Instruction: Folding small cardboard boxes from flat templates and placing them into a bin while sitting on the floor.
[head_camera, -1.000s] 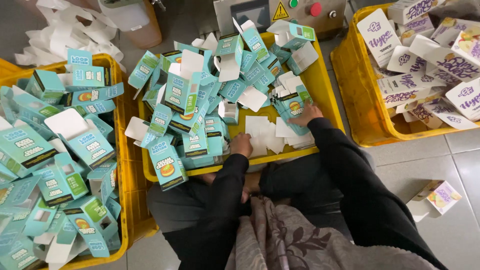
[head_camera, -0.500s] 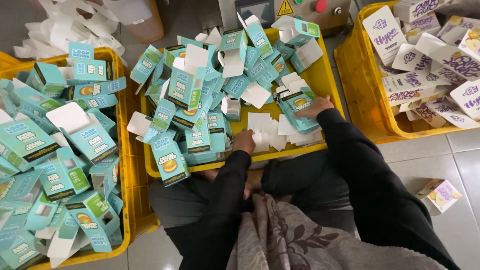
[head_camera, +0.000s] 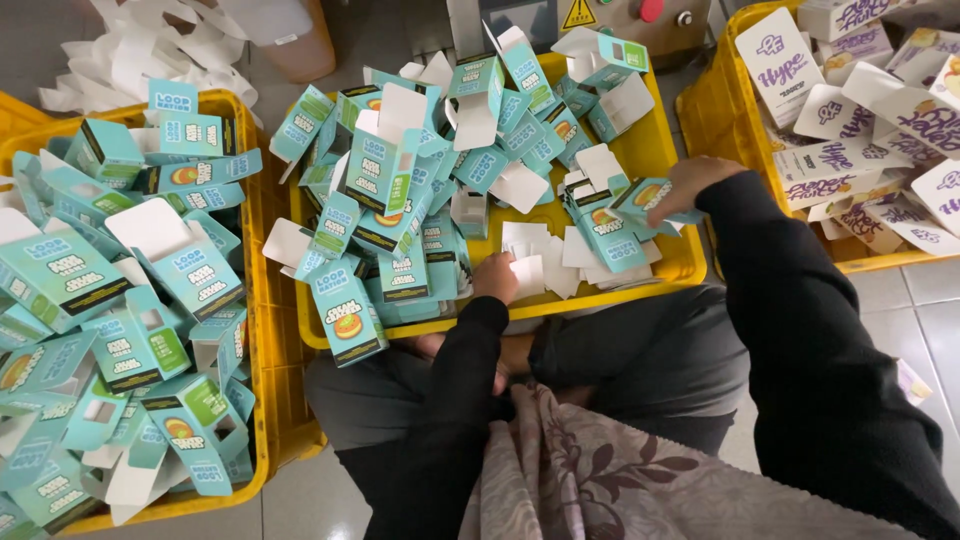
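Note:
A yellow crate in front of me holds several teal cartons and a pile of white card inserts. My left hand rests at the crate's near edge and pinches one white insert. My right hand is raised over the crate's right side, fingers closed on a flat teal carton. Both arms wear black sleeves.
A second yellow crate on the left is heaped with open teal cartons. At the right a third yellow crate carries white and purple cartons. A grey machine with a red button stands behind. White card scraps lie top left.
My right hand has lifted a teal carton up from the pile at the crate's right side. My left hand stays at the near edge on the white inserts.

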